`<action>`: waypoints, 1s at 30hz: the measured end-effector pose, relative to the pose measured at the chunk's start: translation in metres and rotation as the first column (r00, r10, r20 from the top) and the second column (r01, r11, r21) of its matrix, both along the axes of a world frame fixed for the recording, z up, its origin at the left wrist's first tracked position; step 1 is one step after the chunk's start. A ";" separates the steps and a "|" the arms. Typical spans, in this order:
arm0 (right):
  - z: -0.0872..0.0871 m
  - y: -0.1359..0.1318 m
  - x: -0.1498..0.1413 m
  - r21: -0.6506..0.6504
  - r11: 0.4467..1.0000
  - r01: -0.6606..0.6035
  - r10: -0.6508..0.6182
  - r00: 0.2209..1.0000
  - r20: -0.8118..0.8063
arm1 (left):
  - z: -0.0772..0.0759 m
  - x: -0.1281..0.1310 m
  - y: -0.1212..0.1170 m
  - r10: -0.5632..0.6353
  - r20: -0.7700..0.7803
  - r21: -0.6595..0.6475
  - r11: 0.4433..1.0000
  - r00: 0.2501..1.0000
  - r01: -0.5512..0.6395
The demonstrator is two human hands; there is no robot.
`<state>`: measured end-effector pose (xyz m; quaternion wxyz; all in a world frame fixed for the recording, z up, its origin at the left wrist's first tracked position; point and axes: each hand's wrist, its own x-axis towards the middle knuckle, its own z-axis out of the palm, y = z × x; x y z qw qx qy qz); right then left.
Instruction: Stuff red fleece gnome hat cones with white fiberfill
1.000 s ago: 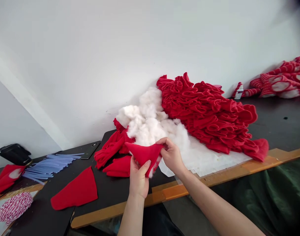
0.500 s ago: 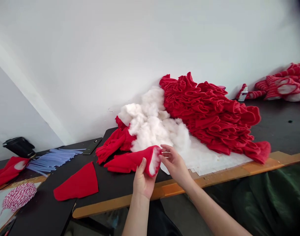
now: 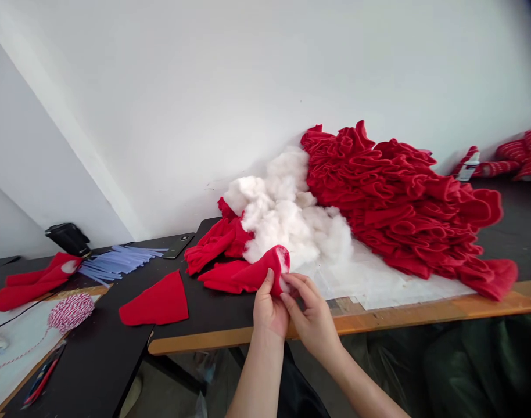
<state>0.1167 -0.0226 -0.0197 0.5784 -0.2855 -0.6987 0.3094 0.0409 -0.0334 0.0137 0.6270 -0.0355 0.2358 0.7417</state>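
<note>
A red fabric tube (image 3: 260, 269) lies tilted over the near table edge, its open end towards me with white stuffing showing inside. My left hand (image 3: 269, 310) wraps round it from below, thumb on top. The fingers of my right hand (image 3: 311, 310) are closed at the lower rim of that opening; fingertips partly hide the edge there. Just behind sits a heap of fluffy white stuffing (image 3: 287, 226). Several more red fabric pieces (image 3: 217, 241) lie beside the heap, to its left.
A big pile of red fabric pieces (image 3: 396, 203) stands on the right. To the left are a flat red piece (image 3: 156, 299), blue strips (image 3: 119, 261), a phone (image 3: 178, 246), red-and-white twine (image 3: 71, 311) and a black container (image 3: 68, 237). A white bottle (image 3: 468, 168) stands far right.
My view has shifted, so the table's things sit farther right. My right hand has moved from the upper rim of the opening down to its lower rim. My left hand keeps its hold.
</note>
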 end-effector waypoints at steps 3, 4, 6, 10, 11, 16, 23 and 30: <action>-0.001 0.000 -0.001 0.045 0.998 0.031 -0.032 0.999 0.018 | 0.004 0.000 -0.002 0.002 0.000 0.002 1.000 1.000 -0.002; -0.001 0.001 0.000 0.049 0.998 0.035 -0.036 0.999 0.023 | 0.004 0.001 -0.003 -0.004 -0.007 0.018 1.000 1.000 0.004; 0.000 0.004 0.001 0.038 0.999 0.011 -0.012 0.999 0.041 | 0.005 0.002 -0.007 -0.026 -0.045 0.056 0.998 0.999 0.029; 0.004 0.005 0.006 -0.066 0.996 -0.063 0.067 0.996 0.063 | 0.004 0.007 -0.011 -0.077 -0.121 0.044 0.996 0.990 0.082; 0.005 0.005 0.008 -0.086 0.994 -0.068 0.073 0.996 0.056 | 0.003 0.008 -0.011 -0.075 -0.127 0.032 0.996 0.989 0.080; 0.009 0.011 0.014 -0.075 0.995 -0.067 0.071 0.996 0.053 | -0.005 0.011 -0.007 -0.048 -0.194 -0.033 0.999 0.980 0.042; 0.018 0.026 0.016 -0.369 0.866 -0.337 0.270 0.937 -0.221 | 0.002 0.000 0.008 0.065 -0.209 -0.086 0.993 0.976 -0.084; 0.055 0.147 0.044 -0.275 0.960 0.055 -0.117 0.970 -0.212 | 0.017 -0.032 0.019 0.051 -0.131 -0.121 0.990 0.990 -0.067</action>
